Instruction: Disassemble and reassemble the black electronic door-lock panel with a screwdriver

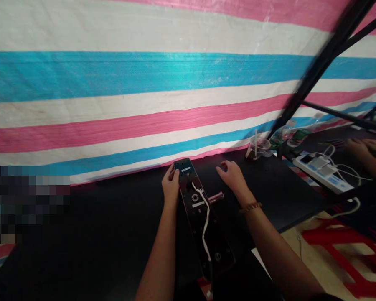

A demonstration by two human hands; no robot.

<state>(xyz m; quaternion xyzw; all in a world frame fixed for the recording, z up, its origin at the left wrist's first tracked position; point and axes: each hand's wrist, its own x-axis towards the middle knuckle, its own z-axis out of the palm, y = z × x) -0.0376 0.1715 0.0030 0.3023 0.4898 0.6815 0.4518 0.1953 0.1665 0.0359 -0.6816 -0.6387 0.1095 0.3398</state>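
Left hand: fingers, partly hidden, grip a long black rectangular panel toward the black desk's far edge; right hand: fingers half-open, contents indiscernible.

A sheet striped pink, white and blue hangs behind a dark metal frame. Near the frame stands a clear plastic cup with a straw; farther right are a white power strip and a red stool.
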